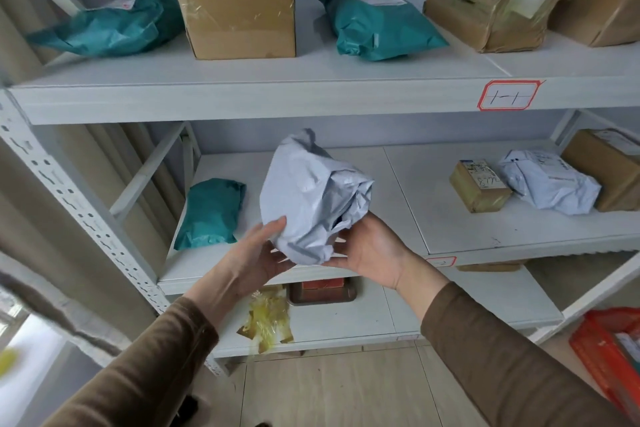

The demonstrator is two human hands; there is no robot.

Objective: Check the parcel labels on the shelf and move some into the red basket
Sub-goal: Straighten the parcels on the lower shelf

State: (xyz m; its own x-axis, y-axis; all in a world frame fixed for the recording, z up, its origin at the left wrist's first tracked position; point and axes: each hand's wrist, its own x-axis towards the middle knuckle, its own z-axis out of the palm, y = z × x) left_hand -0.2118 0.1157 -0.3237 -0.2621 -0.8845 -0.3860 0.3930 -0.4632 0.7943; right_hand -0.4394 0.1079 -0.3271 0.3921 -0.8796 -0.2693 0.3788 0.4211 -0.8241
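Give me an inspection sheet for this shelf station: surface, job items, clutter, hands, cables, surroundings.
Surface: white metal shelf unit, three tiers in view; handwritten shelf tag on the top tier's edge.
Job's things: grey poly mailer held in front of the middle tier, no label showing on the side in view; red basket on the floor at lower right, something inside.
Clutter: teal mailers, cardboard boxes and a second grey mailer on the top and middle tiers; crumpled yellow tape and a small tray on the bottom tier.
Hands: left hand and right hand both hold the mailer from below.
Cables: nothing seen.
Surroundings: beige curtain at left, wood-look floor.
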